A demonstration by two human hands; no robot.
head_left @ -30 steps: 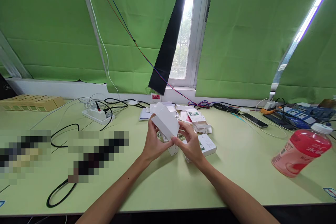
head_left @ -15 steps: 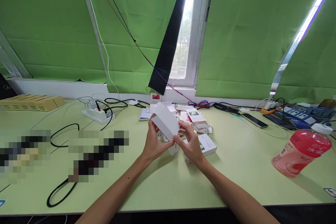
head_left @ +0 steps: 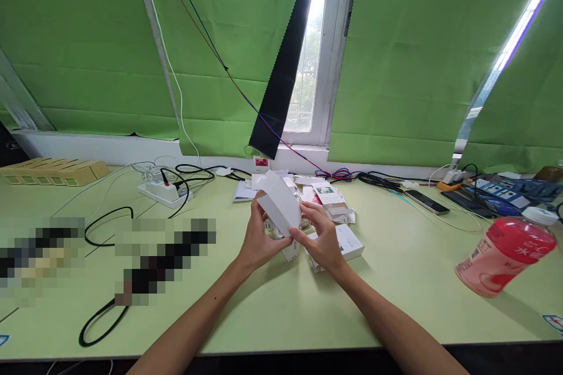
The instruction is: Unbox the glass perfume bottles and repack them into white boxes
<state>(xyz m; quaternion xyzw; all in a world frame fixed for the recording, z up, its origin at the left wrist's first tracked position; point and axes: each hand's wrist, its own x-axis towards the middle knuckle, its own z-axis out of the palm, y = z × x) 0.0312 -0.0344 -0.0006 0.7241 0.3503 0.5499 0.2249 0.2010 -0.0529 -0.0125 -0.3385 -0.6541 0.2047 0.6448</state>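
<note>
A small white cardboard box is held up and tilted between my two hands over the table. My left hand grips its left side and lower edge, thumb along the bottom. With thumb and fingers my right hand pinches the box's right side. Both hands are closed on it. Behind and below them lie a printed white box, another small white box partly hidden by my hands, and a pile of flattened white cartons.
A pink drink bottle stands at the right. Behind it are a phone and cables. On the left are a white power strip, a black cable loop, blurred-out items and yellow boxes. Green blinds hang at the back.
The box in my hands has tilted very slightly, and my fingers have shifted a little on it. Everything else stays where it was.
</note>
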